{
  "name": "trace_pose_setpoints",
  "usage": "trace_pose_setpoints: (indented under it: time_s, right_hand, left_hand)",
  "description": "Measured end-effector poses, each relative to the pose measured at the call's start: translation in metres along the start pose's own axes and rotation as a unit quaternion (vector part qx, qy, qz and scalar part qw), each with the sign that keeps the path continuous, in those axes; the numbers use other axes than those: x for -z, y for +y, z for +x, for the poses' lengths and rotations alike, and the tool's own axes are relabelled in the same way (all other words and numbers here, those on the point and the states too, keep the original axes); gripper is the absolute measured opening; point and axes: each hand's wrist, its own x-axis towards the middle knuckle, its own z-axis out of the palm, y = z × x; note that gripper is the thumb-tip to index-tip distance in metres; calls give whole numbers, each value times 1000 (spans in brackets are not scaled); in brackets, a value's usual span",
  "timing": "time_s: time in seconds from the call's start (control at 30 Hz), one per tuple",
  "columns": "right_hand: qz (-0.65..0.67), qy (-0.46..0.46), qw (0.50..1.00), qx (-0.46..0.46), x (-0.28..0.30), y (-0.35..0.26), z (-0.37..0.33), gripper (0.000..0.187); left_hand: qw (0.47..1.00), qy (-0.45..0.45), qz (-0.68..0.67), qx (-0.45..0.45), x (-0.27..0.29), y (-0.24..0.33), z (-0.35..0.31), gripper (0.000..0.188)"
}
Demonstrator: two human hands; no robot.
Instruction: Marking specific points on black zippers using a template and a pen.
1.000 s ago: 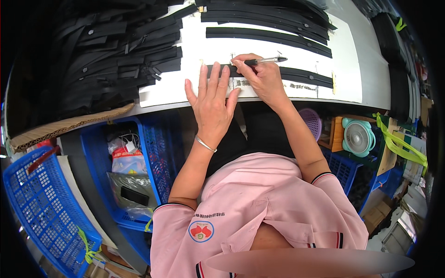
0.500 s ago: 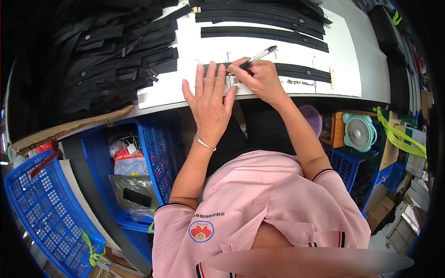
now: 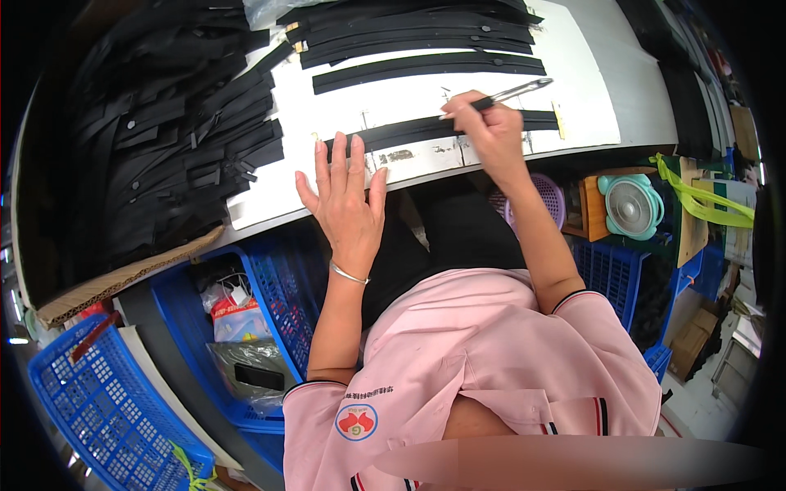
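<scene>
A long black fabric strip lies across the near part of a white board on the table. My left hand rests flat with its fingers spread, the fingertips on the strip's left end. In my right hand is a pen with a clear barrel and dark grip. Its tip points down and left, at the strip's upper edge near the middle; whether it touches cannot be made out. Dark marks and thin lines show on the board around the strip. Farther back, a single black strip lies parallel.
Several black strips are laid together at the back. A large heap of black pieces covers the table's left side. Blue baskets, a purple basket and a turquoise fan stand below the table's near edge.
My right hand has moved the pen rightward along the strip, away from my left hand. My left hand stays by the strip's left end. The whole view has shifted slightly.
</scene>
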Motion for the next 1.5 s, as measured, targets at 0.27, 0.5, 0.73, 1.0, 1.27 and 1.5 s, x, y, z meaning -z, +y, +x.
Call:
trace_pose_setpoints:
  time_s: [0.27,0.5,0.73,1.0,1.27,1.5]
  right_hand:
    - [-106,-4,993,-45,19,19,3,21]
    - [-183,-30,983,9,18,25,3,19]
    - [-228,-18,972,60,18,28,2,16]
    - [-217,-3,971,96,17,29,-1,15]
    - [-102,-73,990,67,30,31,-1,15]
    - [-137,-39,978,152,26,26,-1,13]
  left_hand:
    - [1000,-7,5,-10,0,-2,1,56]
    - [1000,-21,-2,1,3,1,1,55]
    - [979,35,-192,-60,-4,48,30,38]
    - [967,46,-243,-55,-43,71,54,11]
    - [966,47,-251,-46,-43,72,54,9]
    - [968,47,-242,-45,-42,72,54,9]
